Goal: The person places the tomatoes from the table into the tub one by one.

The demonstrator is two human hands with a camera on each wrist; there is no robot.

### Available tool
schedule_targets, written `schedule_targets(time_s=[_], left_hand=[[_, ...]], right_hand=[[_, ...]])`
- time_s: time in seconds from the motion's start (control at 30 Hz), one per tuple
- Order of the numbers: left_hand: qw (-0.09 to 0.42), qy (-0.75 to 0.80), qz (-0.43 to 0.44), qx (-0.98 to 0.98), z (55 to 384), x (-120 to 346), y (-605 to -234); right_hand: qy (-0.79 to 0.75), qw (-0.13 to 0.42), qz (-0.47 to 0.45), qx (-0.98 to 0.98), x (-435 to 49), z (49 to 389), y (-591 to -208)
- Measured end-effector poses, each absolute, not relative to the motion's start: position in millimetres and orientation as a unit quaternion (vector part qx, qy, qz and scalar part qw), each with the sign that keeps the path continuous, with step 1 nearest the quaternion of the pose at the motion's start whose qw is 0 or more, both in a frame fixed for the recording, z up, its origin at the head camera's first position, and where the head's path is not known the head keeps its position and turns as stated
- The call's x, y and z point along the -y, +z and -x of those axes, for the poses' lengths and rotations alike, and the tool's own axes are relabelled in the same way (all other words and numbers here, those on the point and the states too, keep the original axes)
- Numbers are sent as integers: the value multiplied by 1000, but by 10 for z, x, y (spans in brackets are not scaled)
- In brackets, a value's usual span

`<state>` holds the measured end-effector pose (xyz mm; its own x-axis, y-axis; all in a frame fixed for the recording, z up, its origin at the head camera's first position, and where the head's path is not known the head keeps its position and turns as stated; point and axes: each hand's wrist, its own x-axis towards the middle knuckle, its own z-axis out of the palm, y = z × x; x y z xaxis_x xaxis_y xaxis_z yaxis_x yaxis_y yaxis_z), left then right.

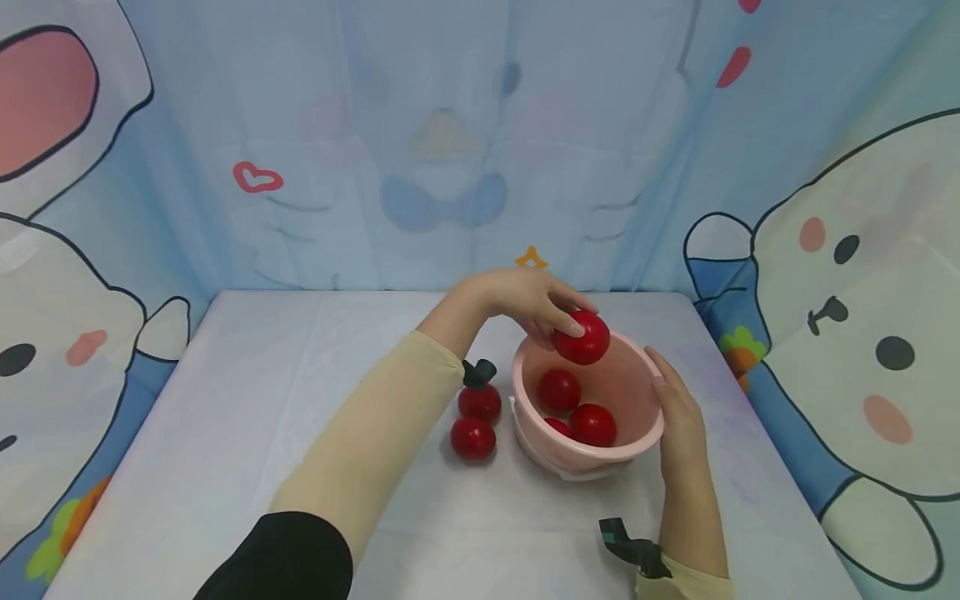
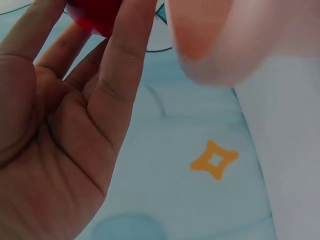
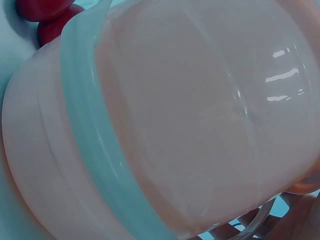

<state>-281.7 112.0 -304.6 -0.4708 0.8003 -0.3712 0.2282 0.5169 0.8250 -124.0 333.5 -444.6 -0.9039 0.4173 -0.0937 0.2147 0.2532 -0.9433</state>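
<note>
My left hand pinches a smooth red ball between thumb and fingers, just above the far side of the pink bucket's mouth. The left wrist view shows my palm and part of that ball at the fingertips. Inside the bucket lie three more red balls, one mostly hidden by the near wall. My right hand grips the bucket's right side, thumb at the rim. Up close, the right wrist view shows the bucket's wall and its pale handle band.
Two red balls sit on the white table, left of the bucket and near my left forearm. A dark strap piece on that wrist overlaps the farther one. A blue cartoon curtain stands behind the table.
</note>
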Motion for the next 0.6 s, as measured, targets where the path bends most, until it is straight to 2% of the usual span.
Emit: schedule_targets(time_s=[0.37, 0.47, 0.6], left_hand=[[396, 251, -374, -800, 2755, -1585, -3122], [424, 265, -354, -791, 2705, -1664, -3161], [490, 311, -277, -766, 2633, -1726, -3217]], right_hand=[[589, 82, 198, 779, -3295, 1186, -4446], [590, 87, 192, 780, -3262, 1185, -4451], [584, 87, 183, 786, -3238, 1174, -4459]])
